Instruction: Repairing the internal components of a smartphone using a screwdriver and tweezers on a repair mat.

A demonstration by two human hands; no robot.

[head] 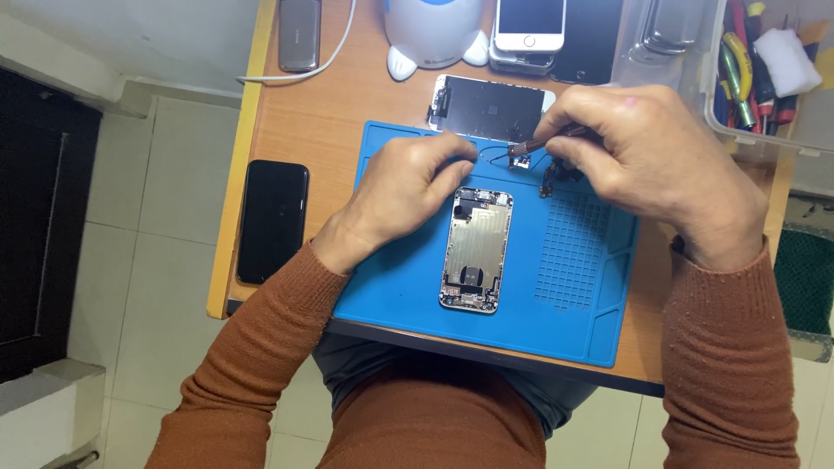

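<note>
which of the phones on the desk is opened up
The opened phone on the blue mat, metal insides showing; the other phones stay closed.

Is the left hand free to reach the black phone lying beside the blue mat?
Probably yes: the left hand rests at the mat's edge, and bare desk lies between it and the black phone.

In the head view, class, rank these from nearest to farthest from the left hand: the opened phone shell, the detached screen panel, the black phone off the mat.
1. Opened phone shell, beside the left hand.
2. Detached screen panel, beyond the fingers.
3. Black phone, at the table's left edge.
</note>
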